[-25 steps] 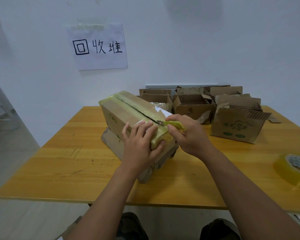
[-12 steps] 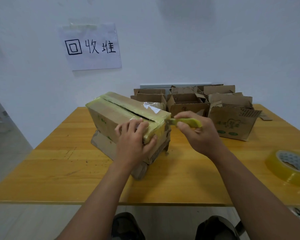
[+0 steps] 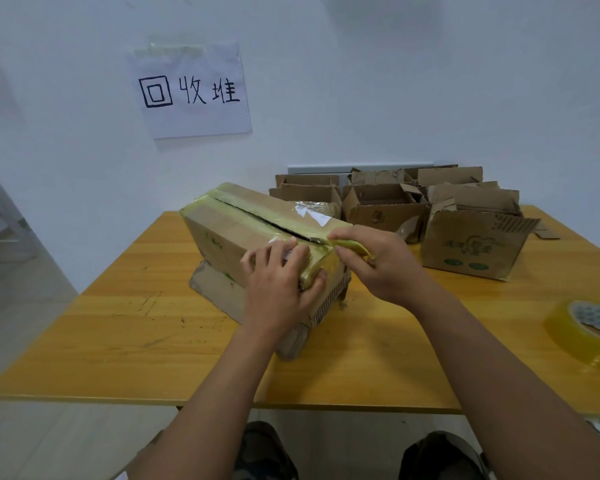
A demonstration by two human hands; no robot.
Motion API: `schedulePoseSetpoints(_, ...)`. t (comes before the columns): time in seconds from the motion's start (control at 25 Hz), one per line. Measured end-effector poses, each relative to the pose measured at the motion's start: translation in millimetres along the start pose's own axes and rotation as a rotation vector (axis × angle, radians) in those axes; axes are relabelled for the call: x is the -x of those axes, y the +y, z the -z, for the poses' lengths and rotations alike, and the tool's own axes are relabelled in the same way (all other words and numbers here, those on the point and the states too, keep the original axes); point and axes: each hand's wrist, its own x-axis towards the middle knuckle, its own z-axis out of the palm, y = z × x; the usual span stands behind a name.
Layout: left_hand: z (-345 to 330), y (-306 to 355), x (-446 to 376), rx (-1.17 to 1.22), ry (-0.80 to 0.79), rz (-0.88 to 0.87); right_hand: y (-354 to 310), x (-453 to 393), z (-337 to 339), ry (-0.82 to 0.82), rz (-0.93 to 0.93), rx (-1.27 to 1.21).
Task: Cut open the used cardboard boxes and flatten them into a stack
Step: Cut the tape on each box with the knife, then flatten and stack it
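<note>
Fingers of the left hand (image 3: 278, 282) are spread a bit and laid flat over the near end of the taped cardboard box (image 3: 257, 237), with the thumb hooked under the taped corner to pin it down, while the right hand (image 3: 378, 261) has its fingers curled tight around a yellow-handled box cutter (image 3: 350, 245), blade end sitting right at the near end of the top seam. That box sits tilted near the middle of the wooden table (image 3: 118, 327), propped on what looks like flattened cardboard (image 3: 215, 289) underneath. So we're mid cutting step, I'd say: the dark slit already runs most of the top seam, and the yellowish tape wrapped over the near edge looks like the last bit holding it. Next move probably needs the blade drawn through that end tape, away from the left thumb, which sits awfully close, then the flaps opened and the box pressed flat. Count-wise: one taped box being worked on, one cutter, one roll of clear packing tape (image 3: 593, 327) at the right edge, one paper sign (image 3: 187, 91) on the wall, and a bunch of open empty boxes (image 3: 475, 244) at the back, maybe six, but they overlap so I can't count them for sure.
</note>
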Motion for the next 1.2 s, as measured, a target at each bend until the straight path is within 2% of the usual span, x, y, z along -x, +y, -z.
schedulePoseSetpoints(0.28, -2, 2, 0, 0.004, -0.018, 0.013, 3, 1, 5, -0.024, -0.052, -0.02)
schedulePoseSetpoints(0.52, 2, 1, -3, 0.004, -0.049, 0.038, 13, 17, 23, 0.087, -0.005, 0.017)
schedulePoseSetpoints(0.68, 10, 13, -3, -0.022, -0.077, 0.036, 20, 31, 11, 0.319, -0.229, -0.236)
schedulePoseSetpoints(0.8, 20, 38, 5, -0.095, -0.051, 0.048, 4, 28, -16, 0.356, -0.302, -0.41)
schedulePoseSetpoints(0.92, 34, 55, 6, -0.162, -0.076, 0.052, 2, 26, -28, 0.436, -0.329, -0.479)
schedulePoseSetpoints(1.08, 47, 48, -13, 0.032, -0.165, 0.01, 13, 31, -33, 0.439, -0.374, -0.487)
schedulePoseSetpoints(1.2, 43, 35, -41, 0.016, -0.213, -0.035, 18, 32, -35, 0.42, -0.388, -0.491)
